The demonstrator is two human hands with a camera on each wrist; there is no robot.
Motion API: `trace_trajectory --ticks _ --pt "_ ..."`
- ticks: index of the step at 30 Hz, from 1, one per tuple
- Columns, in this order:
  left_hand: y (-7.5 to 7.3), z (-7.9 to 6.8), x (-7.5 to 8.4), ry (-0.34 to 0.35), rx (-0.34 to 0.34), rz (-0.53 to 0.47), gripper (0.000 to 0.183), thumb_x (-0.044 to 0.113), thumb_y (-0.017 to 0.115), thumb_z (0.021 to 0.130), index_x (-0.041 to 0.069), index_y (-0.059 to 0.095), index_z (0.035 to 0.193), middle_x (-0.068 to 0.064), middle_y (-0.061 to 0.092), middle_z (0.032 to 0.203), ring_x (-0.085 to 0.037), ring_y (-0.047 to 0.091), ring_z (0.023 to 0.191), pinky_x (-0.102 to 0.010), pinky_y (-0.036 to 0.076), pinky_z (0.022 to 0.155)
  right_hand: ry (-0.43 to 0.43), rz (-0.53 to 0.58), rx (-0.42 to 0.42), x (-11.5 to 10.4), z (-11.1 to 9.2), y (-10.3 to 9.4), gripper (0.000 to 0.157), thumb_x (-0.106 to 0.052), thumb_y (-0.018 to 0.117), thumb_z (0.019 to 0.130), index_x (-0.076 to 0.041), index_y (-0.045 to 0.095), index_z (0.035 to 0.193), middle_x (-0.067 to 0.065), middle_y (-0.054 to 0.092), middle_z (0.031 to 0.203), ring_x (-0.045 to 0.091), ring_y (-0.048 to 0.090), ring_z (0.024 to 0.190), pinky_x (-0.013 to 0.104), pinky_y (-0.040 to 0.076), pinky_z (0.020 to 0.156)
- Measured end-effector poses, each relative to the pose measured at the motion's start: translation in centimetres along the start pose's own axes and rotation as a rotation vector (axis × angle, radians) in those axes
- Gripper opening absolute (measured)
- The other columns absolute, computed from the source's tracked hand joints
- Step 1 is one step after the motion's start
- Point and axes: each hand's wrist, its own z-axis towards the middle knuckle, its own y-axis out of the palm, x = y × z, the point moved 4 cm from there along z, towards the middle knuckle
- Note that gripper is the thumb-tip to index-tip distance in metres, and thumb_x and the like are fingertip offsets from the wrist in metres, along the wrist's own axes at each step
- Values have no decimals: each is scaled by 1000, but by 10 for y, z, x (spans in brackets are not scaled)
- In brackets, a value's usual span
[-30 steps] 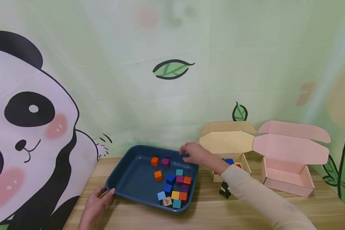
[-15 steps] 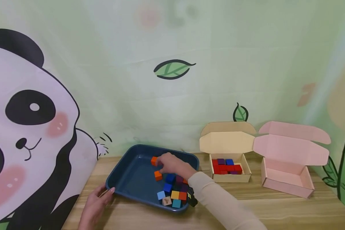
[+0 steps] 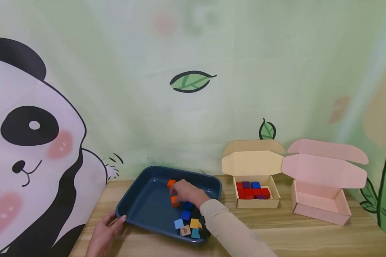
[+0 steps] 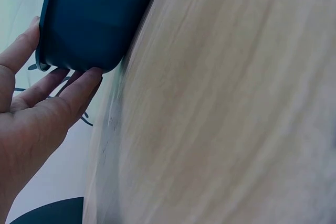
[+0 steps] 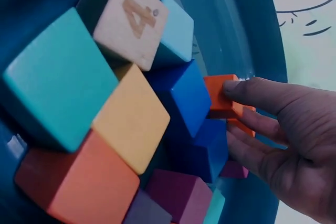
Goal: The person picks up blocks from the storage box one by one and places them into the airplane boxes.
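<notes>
Over the tray, head view: the right hand has moved left and nearer, onto the nearer orange block. Left wrist view: the left hand grips the tray's edge. Right wrist view: thumb and fingers pinch that block, seemingly selected.

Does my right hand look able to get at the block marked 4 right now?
Likely yes: nothing covers the block marked 4, though the right hand is at an orange block.

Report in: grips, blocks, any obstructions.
Left grip holds blue tray by a corner. Right grip touching orange block, firm hold unconfirmed. Blue blocks close by, no block on top.
</notes>
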Motion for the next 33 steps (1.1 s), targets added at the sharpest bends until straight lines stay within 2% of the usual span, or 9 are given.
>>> trace_trajectory --ticks 8,17,23,28,30,33 --pt "1 0 -1 -4 -4 -9 83 18 70 99 -11 18 156 -32 23 159 11 56 95 -15 52 90 -22 -29 5 -1 3 4 23 -16 84 86 -15 75 108 0 70 99 12 55 79 21 55 78" --pt "1 0 2 -11 -5 -18 84 18 70 98 -11 17 157 -32 21 160 9 55 98 -19 52 97 -63 -61 25 0 4 -4 23 -19 84 86 -14 75 107 0 69 98 12 54 78 19 53 73" --pt "1 0 2 -18 -5 -10 86 20 72 97 -11 17 156 -33 22 160 -3 55 112 -27 49 105 -106 -51 29 0 3 -15 29 -19 85 84 -12 74 111 0 69 101 11 56 82 19 54 76" --pt "1 0 4 -11 2 7 84 19 70 98 -12 18 156 -33 23 159 -5 55 114 -26 49 104 -128 -8 8 0 0 -22 34 -14 83 86 -10 72 118 0 70 106 11 59 90 19 55 81" --pt "2 -1 5 -23 10 18 84 21 70 99 -12 17 156 -33 22 159 -10 54 120 -29 49 106 -120 4 4 1 -1 -25 34 -14 82 87 -10 72 119 0 70 106 11 59 89 20 55 80" --pt "4 0 7 -36 7 -2 85 23 69 99 -12 16 156 -33 22 160 -24 43 134 -36 43 112 -113 -13 14 5 -4 -29 33 -15 82 86 -10 72 117 1 71 105 12 60 86 22 56 78"
